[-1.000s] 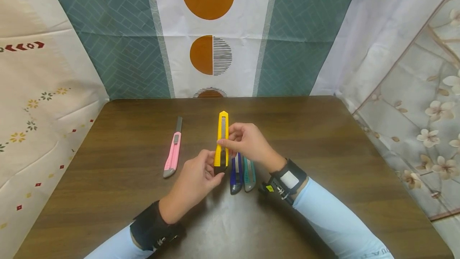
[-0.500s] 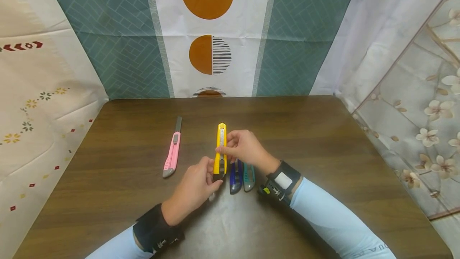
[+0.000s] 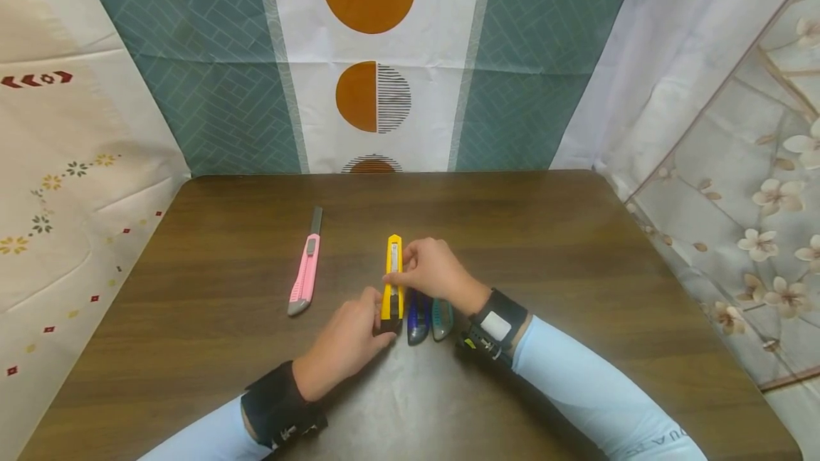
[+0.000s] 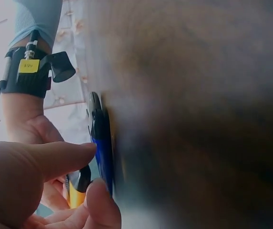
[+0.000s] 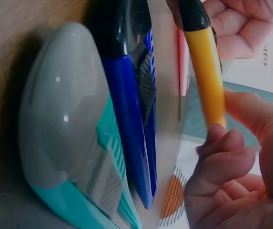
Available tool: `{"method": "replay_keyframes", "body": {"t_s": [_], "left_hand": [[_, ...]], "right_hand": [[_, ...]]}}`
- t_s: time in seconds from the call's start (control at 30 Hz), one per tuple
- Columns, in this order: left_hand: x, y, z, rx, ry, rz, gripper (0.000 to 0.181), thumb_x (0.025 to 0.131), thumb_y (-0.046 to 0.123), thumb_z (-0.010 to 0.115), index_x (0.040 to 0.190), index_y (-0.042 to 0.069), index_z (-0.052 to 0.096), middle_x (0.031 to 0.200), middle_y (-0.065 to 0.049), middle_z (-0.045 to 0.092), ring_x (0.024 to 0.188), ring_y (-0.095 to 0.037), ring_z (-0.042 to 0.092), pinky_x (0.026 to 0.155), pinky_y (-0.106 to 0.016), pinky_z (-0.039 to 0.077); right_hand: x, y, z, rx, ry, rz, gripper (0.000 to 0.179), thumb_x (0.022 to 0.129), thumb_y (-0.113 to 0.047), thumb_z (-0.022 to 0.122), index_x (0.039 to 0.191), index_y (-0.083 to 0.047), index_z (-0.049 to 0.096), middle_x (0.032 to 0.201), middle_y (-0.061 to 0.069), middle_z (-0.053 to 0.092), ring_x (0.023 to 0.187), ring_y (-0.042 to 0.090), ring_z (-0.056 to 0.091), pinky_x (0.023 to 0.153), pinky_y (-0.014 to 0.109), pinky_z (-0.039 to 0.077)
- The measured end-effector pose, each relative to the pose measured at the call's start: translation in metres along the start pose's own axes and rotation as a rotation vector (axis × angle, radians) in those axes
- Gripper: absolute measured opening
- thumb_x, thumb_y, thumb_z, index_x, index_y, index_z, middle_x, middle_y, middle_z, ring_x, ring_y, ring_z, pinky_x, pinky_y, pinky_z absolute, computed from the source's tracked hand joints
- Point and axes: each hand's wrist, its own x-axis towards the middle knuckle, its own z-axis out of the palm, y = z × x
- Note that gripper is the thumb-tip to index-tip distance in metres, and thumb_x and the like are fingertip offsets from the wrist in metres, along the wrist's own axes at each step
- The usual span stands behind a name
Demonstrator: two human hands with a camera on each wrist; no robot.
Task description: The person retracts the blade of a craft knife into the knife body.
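Note:
A yellow box cutter with a black end is held close above the wooden table, blade retracted. My right hand pinches it around the middle between thumb and fingers, and in the right wrist view its yellow body hangs beside the others. My left hand holds its black end between thumb and fingers. Just to the right lie a blue box cutter and a teal box cutter with a grey end, side by side, partly hidden under my right hand.
A pink box cutter lies apart on the left of the brown table, its blade out and pointing away. Patterned cloths hang behind the table and along both sides.
Both hands have lowered the yellow box cutter toward the table and drawn it nearer, beside the blue one. The pink, blue and teal box cutters have stayed put.

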Motion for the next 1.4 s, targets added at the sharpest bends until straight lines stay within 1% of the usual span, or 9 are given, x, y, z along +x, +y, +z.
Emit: {"method": "replay_keyframes", "body": {"t_s": [0.1,0.17,0.23,0.43,0.63,0.87,1.1,1.27,1.4], "left_hand": [[0.0004,0.0007,0.0012,0.015,-0.038,-0.005,0.046,0.078,0.018,0.091,0.102,0.003,0.054,0.069,0.004,0.052,0.06,-0.01,0.047,0.052,-0.02,0.039],[0.0008,0.0015,0.0015,0.013,-0.064,-0.018,0.045,0.079,0.018,0.09,0.099,0.003,0.053,0.067,0.004,0.051,0.058,-0.01,0.047,0.05,-0.02,0.038],[0.0012,0.0019,0.0023,0.017,-0.088,-0.024,0.044,0.079,0.018,0.09,0.098,0.003,0.053,0.067,0.003,0.051,0.057,-0.01,0.048,0.049,-0.019,0.039],[0.0028,0.0043,0.0029,0.018,-0.149,-0.059,0.045,0.08,0.018,0.089,0.103,0.002,0.055,0.07,0.001,0.053,0.06,-0.012,0.05,0.051,-0.021,0.042],[0.0051,0.0056,0.0029,0.021,-0.194,-0.069,0.048,0.08,0.019,0.089,0.107,0.0,0.056,0.073,-0.001,0.055,0.062,-0.013,0.052,0.053,-0.022,0.045],[0.0057,0.0053,0.0029,0.0,-0.202,-0.058,0.048,0.079,0.017,0.09,0.109,-0.002,0.056,0.074,-0.001,0.055,0.063,-0.014,0.052,0.054,-0.023,0.046],[0.0062,0.0057,0.0024,-0.008,-0.205,-0.058,0.046,0.079,0.017,0.09,0.105,-0.001,0.056,0.071,-0.001,0.054,0.061,-0.013,0.052,0.052,-0.021,0.044],[0.0049,0.0042,0.003,-0.03,-0.178,-0.026,0.042,0.079,0.017,0.089,0.1,0.001,0.056,0.066,0.001,0.054,0.057,-0.01,0.05,0.048,-0.019,0.04],[0.0057,0.003,0.0048,-0.037,-0.156,-0.009,0.04,0.079,0.018,0.089,0.097,0.002,0.057,0.067,0.002,0.053,0.056,-0.009,0.049,0.047,-0.019,0.038]], "right_hand": [[0.0001,-0.0021,0.0007,-0.061,-0.032,0.022,0.035,0.081,-0.039,0.087,0.08,-0.01,0.068,0.059,-0.002,0.057,0.049,0.01,0.051,0.044,0.02,0.04],[-0.0001,-0.0035,0.0011,-0.103,-0.052,0.037,0.038,0.082,-0.039,0.087,0.072,-0.009,0.066,0.058,-0.003,0.055,0.048,0.01,0.049,0.043,0.02,0.038],[-0.0003,-0.0045,0.0015,-0.134,-0.073,0.052,0.04,0.082,-0.039,0.086,0.07,-0.008,0.065,0.058,-0.003,0.056,0.049,0.01,0.05,0.043,0.02,0.039],[-0.0001,-0.0074,0.0031,-0.165,-0.116,0.067,0.034,0.083,-0.036,0.086,0.076,-0.008,0.069,0.065,0.001,0.066,0.053,0.013,0.06,0.048,0.021,0.05],[0.0013,-0.0076,0.0054,-0.19,-0.134,0.069,0.032,0.083,-0.035,0.086,0.081,-0.008,0.07,0.068,0.002,0.069,0.055,0.015,0.064,0.052,0.024,0.055],[0.0022,-0.0076,0.0076,-0.213,-0.137,0.069,0.034,0.083,-0.035,0.087,0.082,-0.007,0.068,0.066,0.003,0.068,0.055,0.015,0.063,0.053,0.023,0.056],[0.0018,-0.0083,0.0094,-0.244,-0.114,0.048,0.035,0.082,-0.035,0.087,0.076,-0.008,0.066,0.061,0.001,0.064,0.052,0.014,0.061,0.051,0.023,0.054],[0.0015,-0.0082,0.0101,-0.275,-0.098,0.027,0.036,0.081,-0.036,0.087,0.071,-0.009,0.066,0.056,-0.001,0.059,0.05,0.012,0.059,0.048,0.022,0.051],[0.0003,-0.0086,0.0096,-0.272,-0.086,0.03,0.035,0.081,-0.035,0.087,0.072,-0.009,0.066,0.059,0.0,0.062,0.052,0.012,0.06,0.049,0.023,0.053]]}}
